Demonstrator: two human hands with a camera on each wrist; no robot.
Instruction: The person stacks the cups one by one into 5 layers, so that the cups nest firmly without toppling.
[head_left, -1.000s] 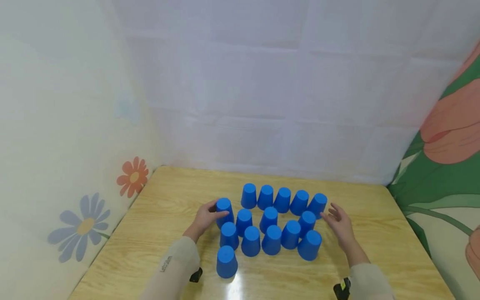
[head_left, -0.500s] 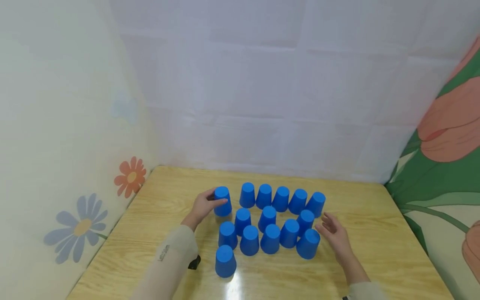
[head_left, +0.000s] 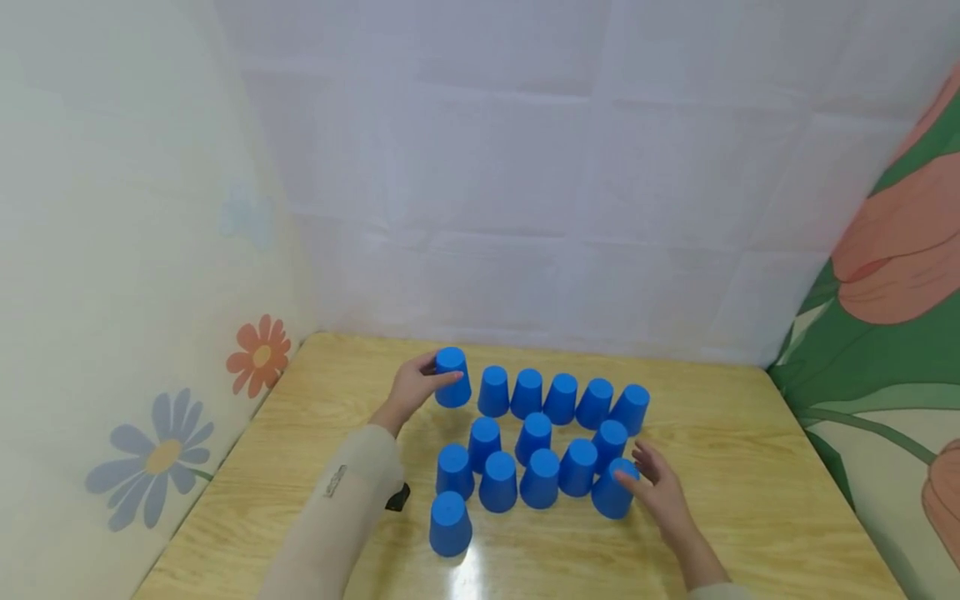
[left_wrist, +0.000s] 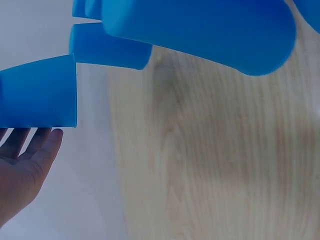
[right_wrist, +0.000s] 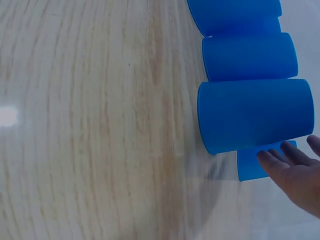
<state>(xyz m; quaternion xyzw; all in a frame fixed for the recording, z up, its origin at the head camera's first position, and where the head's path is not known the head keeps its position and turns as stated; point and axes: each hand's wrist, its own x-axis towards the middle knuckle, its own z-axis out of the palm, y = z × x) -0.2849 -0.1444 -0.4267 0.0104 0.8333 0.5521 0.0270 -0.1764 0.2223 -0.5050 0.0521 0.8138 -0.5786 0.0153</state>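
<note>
In the head view my left hand (head_left: pixel 414 388) grips an upside-down blue plastic cup (head_left: pixel 453 382) by its side, thumb in front, at the left of the back row. That cup's rim (left_wrist: pixel 75 95) shows against the white backdrop in the left wrist view, and it appears raised off the table. My right hand (head_left: pixel 664 500) is beside the right-hand cup (head_left: pixel 611 493) of the front row, with thumb and fingers spread. Whether it touches that cup is unclear. In the right wrist view its fingers are just beside a cup (right_wrist: pixel 255 115).
Several upside-down blue cups stand in a back row (head_left: pixel 560 400), a middle row (head_left: pixel 534 440) and a front row (head_left: pixel 540 481). A single cup (head_left: pixel 450 525) stands nearer the person. The wooden table (head_left: pixel 750 467) ends at a white backdrop (head_left: pixel 480 208).
My left hand has carried its cup away from the middle row towards the back row's left end. My right hand has come nearer, from the back-right cup to the front-right one.
</note>
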